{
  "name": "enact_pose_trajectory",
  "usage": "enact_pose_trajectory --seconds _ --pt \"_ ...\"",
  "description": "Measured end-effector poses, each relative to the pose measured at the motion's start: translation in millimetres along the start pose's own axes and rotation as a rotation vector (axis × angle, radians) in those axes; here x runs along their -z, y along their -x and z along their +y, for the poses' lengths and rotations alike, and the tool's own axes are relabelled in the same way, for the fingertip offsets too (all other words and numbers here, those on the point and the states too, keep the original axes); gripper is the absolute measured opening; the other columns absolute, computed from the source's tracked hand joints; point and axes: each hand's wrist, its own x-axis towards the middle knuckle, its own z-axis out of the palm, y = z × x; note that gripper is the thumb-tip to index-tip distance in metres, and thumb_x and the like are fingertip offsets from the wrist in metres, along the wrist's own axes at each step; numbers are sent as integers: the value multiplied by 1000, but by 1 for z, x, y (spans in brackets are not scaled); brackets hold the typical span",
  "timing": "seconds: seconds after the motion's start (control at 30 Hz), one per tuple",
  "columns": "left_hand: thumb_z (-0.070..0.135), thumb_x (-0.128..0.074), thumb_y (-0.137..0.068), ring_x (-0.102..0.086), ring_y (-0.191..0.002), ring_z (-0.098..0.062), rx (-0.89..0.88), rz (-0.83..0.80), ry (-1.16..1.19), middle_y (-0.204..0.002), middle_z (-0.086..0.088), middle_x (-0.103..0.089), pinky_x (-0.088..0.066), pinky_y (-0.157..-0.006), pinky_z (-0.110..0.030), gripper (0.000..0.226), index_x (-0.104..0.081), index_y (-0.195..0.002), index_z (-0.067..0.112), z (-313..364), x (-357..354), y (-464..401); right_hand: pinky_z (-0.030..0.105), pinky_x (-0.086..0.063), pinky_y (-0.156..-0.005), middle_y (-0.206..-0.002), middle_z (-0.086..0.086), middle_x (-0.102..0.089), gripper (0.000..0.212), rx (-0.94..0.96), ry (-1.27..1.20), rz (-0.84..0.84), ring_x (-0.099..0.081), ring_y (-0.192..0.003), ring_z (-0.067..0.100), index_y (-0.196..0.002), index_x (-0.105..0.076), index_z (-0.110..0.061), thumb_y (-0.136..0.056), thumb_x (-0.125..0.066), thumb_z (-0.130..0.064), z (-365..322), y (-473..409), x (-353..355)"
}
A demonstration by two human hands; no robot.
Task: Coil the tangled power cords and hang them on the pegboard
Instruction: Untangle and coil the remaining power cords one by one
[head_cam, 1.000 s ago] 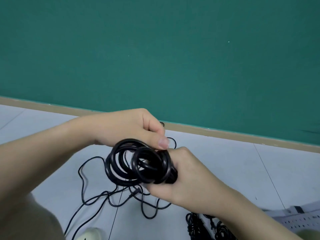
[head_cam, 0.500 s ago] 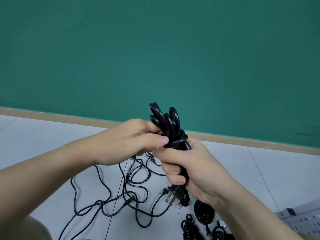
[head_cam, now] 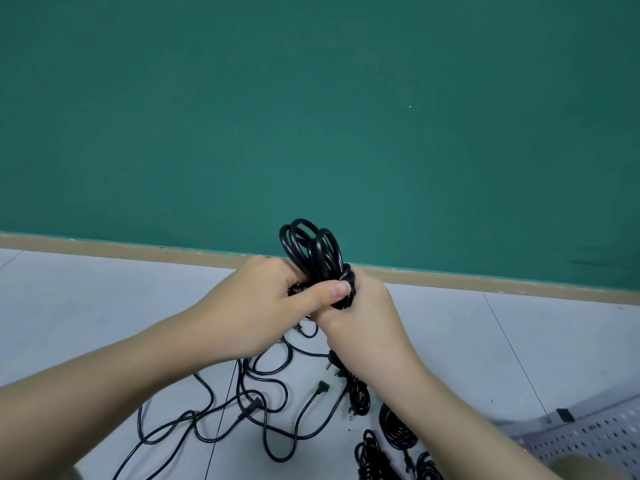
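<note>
Fingers of the right hand (head_cam: 360, 320) were curled tight around the waist of a glossy black rubber power cord wound into a bundle of loops (head_cam: 313, 252), whose upper loops stood above the fist against the green wall (head_cam: 311, 116). The left hand (head_cam: 266, 306) met it from the other side, thumb pressed across the wrap at the bundle's middle and fingers folded over the cord beneath; both hands held the same bundle, raised above the floor.

Below the wrists a black plug (head_cam: 334, 363) hung or lay by the right forearm; whether it belonged to the held cord could not be told. Further down, loose black cords (head_cam: 263, 403) sprawled in a tangle over the pale grey tiled floor (head_cam: 104, 306), and several already wound black coils (head_cam: 394, 427) lay close together near the right forearm. A white perforated metal pegboard (head_cam: 588, 434) lay flat at the right edge, apart from the tangle.

Judging by the grip, the cinching wrap was being finished. The risk was the stiff cord springing open if either thumb eased before the tail was tucked, spilling loops. A dangling end could also snag the tangle below and drag it along.
</note>
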Motion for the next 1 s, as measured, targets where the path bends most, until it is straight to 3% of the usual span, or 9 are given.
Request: enact_pose_trajectory --seconds 0.13,0.23,0.3,0.4,0.5,0.57,0.77,0.93,1.0 --pt "55 -61 -85 -69 -85 -3 -14 -52 252 -90 16 -75 -52 -80 -28 14 -70 -88 45 4 2 -1 25 -43 -50 -70 -13 -62 22 45 -88 -78 -51 -56 2 -99 -56 -25 -88 -64 -8 2 4 9" --pt "58 -64 -82 -72 -94 -5 -8 6 271 -97 16 -76 -54 -89 -36 25 -71 -95 38 4 3 -1 28 -40 -54 -69 -13 -53 26 35 -256 -216 -45 -57 10 -107 -54 -23 -86 -64 -9 1 6 17" --pt "60 -62 -82 -70 -90 0 -1 29 276 -94 19 -75 -51 -84 -32 29 -69 -98 36 4 0 -1 35 -40 -56 -72 -3 -48 28 -7 -349 -257 -43 -63 18 -107 -55 -20 -80 -63 -19 2 4 20" --pt "52 -62 -93 -65 -75 -7 -21 45 282 -87 11 -74 -53 -73 -40 15 -64 -102 40 7 -4 -1 29 -35 -50 -80 4 -46 26 -56 -524 -286 -42 -63 17 -97 -58 -24 -78 -68 -39 1 1 23" --pt "59 -59 -91 -70 -84 -21 -52 81 338 -93 1 -75 -57 -83 -53 25 -61 -111 45 11 -3 2 22 -24 -43 -82 5 -45 27 -56 -595 -301 -39 -58 12 -93 -57 -27 -89 -71 -49 -2 -1 25" --pt "58 -59 -91 -72 -91 -22 -91 92 337 -98 2 -75 -56 -87 -54 31 -60 -118 42 11 -1 4 18 -19 -39 -80 2 -45 31 -75 -653 -301 -35 -55 10 -99 -56 -23 -92 -69 -50 -5 -1 25" --pt "37 -57 -102 -67 -85 -25 -233 71 179 -97 6 -69 -55 -74 -49 22 -54 -124 33 5 5 10 14 -10 -33 -83 1 -57 48 -299 -962 -321 -29 -46 2 -112 -62 -13 -91 -56 -56 -6 -10 31" --pt "33 -55 -99 -66 -76 -18 -219 121 364 -88 5 -73 -55 -65 -35 11 -65 -102 36 5 7 6 12 -11 -31 -77 0 -55 49 -323 -1160 -386 -30 -39 0 -91 -74 -14 -95 -50 -56 -6 -10 25" --pt "33 -53 -100 -62 -72 -27 -214 168 480 -77 5 -71 -52 -59 -33 20 -68 -91 42 7 8 4 12 -16 -30 -77 0 -54 50 -294 -1193 -469 -33 -40 0 -93 -73 -13 -98 -49 -57 -5 -11 23"
